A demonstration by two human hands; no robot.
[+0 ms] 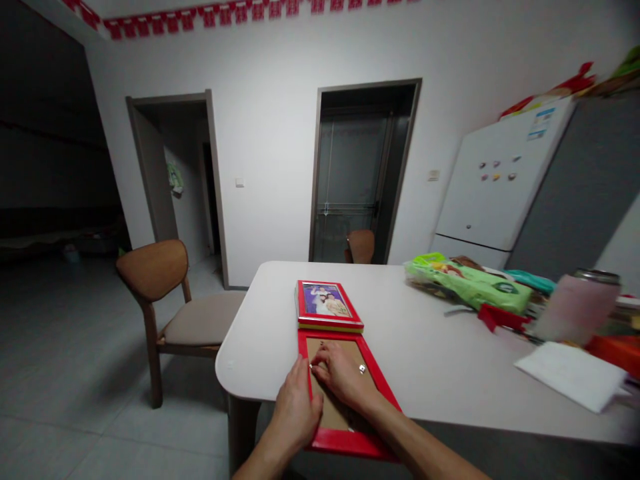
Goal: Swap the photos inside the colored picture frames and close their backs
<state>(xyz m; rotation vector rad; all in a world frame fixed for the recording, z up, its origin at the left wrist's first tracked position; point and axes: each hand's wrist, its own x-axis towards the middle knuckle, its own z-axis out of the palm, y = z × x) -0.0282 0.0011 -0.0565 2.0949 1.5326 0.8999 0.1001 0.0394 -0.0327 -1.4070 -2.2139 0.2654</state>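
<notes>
A red picture frame (pixel 379 371) lies face down at the table's front edge, its brown backing board (pixel 334 408) showing. Small metal clips sit along the border, one clip (pixel 362 368) on the right side. My left hand (pixel 296 408) rests along the frame's left side, fingers stretched forward, thumb on the backing. My right hand (pixel 341 375) is over the board with its fingers pinched at a small metal clip (pixel 311 366) on the left edge. Just behind lies a stack of frames, the top red frame (pixel 327 301) face up with a photo in it.
On the right of the white table (pixel 425 360) are a green packet (pixel 467 283), a pink jar (pixel 580 307), a white pad (pixel 575 375) and a red object (pixel 500 317). A wooden chair (pixel 200 320) stands at the left. A fridge (pixel 493 180) is at the back right.
</notes>
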